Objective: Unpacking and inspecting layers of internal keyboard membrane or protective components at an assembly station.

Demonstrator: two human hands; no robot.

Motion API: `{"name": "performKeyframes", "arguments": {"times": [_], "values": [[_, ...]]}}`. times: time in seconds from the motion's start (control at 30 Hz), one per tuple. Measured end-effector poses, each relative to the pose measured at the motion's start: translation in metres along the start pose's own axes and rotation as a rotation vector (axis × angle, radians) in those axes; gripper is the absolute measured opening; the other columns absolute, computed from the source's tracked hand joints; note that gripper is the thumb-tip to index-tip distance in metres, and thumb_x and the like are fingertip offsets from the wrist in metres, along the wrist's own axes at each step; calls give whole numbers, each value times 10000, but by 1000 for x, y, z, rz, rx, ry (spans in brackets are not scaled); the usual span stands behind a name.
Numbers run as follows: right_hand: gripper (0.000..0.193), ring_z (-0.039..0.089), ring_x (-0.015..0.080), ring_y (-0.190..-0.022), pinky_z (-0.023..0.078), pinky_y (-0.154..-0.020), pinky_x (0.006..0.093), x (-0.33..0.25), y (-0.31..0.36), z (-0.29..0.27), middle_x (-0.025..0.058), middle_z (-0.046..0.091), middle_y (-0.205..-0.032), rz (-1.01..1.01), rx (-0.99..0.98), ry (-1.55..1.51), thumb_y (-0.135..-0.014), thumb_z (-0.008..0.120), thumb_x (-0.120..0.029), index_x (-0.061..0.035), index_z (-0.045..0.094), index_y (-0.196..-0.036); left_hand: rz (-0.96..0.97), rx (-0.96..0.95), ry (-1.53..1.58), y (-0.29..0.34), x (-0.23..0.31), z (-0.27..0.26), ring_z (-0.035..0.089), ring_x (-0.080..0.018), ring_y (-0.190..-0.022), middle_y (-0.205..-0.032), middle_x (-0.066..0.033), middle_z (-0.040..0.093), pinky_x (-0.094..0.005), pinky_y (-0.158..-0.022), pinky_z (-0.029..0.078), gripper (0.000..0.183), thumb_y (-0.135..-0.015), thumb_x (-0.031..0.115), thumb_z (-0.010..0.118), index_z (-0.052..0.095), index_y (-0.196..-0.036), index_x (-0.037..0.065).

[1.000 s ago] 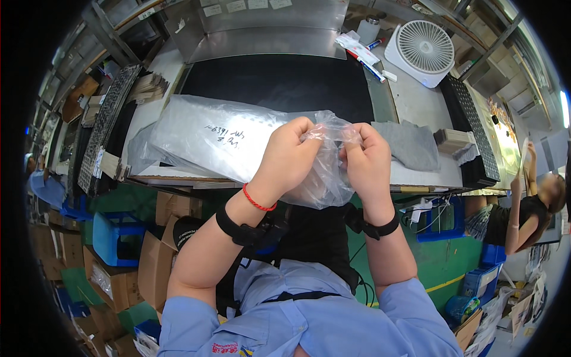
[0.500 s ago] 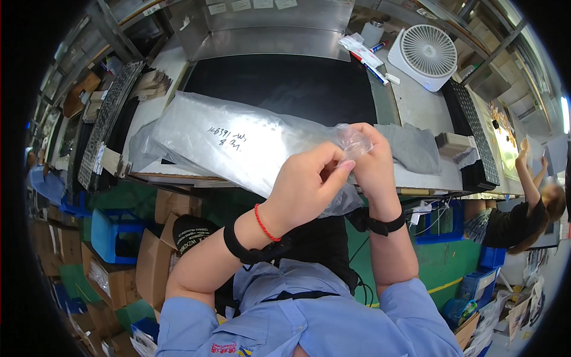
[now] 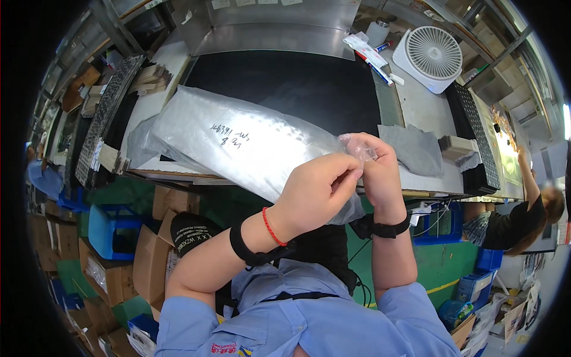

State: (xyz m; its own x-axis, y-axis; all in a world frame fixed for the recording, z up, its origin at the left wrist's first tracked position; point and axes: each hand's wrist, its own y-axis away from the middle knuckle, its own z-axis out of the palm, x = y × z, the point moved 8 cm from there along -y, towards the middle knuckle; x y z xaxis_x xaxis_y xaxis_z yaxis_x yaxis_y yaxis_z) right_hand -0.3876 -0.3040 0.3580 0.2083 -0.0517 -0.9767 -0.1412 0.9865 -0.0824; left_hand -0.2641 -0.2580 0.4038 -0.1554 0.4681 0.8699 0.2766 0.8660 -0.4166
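Note:
A large clear plastic bag [image 3: 208,131] with handwriting on it lies across the front of the bench and partly over its edge. Its contents look pale and cannot be made out. At the bag's right end, the plastic is bunched into a small gathered neck. My right hand [image 3: 377,169] pinches this neck, with a twist of film showing over its fingers. Close against it, my left hand [image 3: 321,187] has thumb and forefinger pressed together on the same gathered plastic. The two hands almost touch, and the left fingertips partly hide the neck.
A black mat [image 3: 279,83] covers the bench centre. At the back right stand a white fan [image 3: 429,58] and markers [image 3: 380,74]. Grey bags [image 3: 410,150] and a stack of grey-brown pieces [image 3: 457,147] lie on the right. Cardboard boxes [image 3: 113,276] and a blue stool [image 3: 113,232] stand below left.
My left hand has shifted slightly right and down, its fingers drawn closer together. My right hand has moved slightly down, with less loose film showing above it.

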Motion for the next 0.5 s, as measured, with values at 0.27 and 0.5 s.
{"name": "performKeyframes", "arguments": {"times": [0.27, 0.5], "values": [[102, 541, 44, -739, 429, -647, 196, -2, -1, -11, -8, 624, -834, -68, 122, 129, -943, 568, -91, -13, 624, -977, -152, -65, 63, 0, -12, -3, 518, -70, -627, -744, -36, 590, -230, -569, 423, 125, -908, 74, 589, 606, -1002, -7], [118, 545, 31, -700, 427, -604, 186, -6, 5, -14, -6, 616, -811, -8, 157, 55, -964, 524, -95, -16, 606, -999, -189, -109, 5, -6, -12, -8, 534, -110, -692, -787, -35, 577, -265, -637, 448, 238, -884, 191, 647, 545, -1021, 23]]}}
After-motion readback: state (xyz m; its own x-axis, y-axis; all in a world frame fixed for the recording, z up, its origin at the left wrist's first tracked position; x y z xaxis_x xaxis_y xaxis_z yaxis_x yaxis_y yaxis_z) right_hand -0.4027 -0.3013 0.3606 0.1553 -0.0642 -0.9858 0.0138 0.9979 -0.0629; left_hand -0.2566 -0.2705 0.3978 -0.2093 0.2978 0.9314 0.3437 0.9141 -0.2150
